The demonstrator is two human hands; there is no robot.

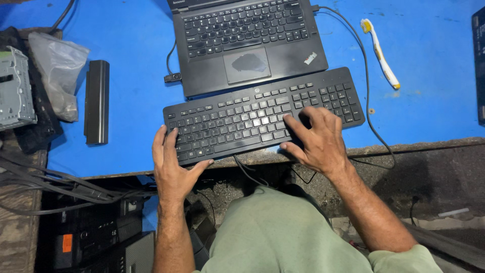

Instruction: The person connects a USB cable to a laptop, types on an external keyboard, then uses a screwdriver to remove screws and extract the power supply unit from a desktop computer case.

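A black external keyboard [252,114] lies slanted on the blue table [429,65], just in front of an open black laptop [247,43]. My left hand [172,164] rests on the keyboard's lower left corner, fingers flat on the keys and thumb along its front edge. My right hand [316,139] lies on the right half of the keyboard, fingers spread and bent over the keys. A black cable [369,101] runs from the laptop's right side around the keyboard and over the table edge.
A long black battery bar [97,101] and a crumpled plastic bag [58,73] lie at the left, beside a grey metal part [15,88]. A white and yellow toothbrush [380,53] lies at the right. Cables [45,184] and dark equipment boxes [96,237] sit below the table edge.
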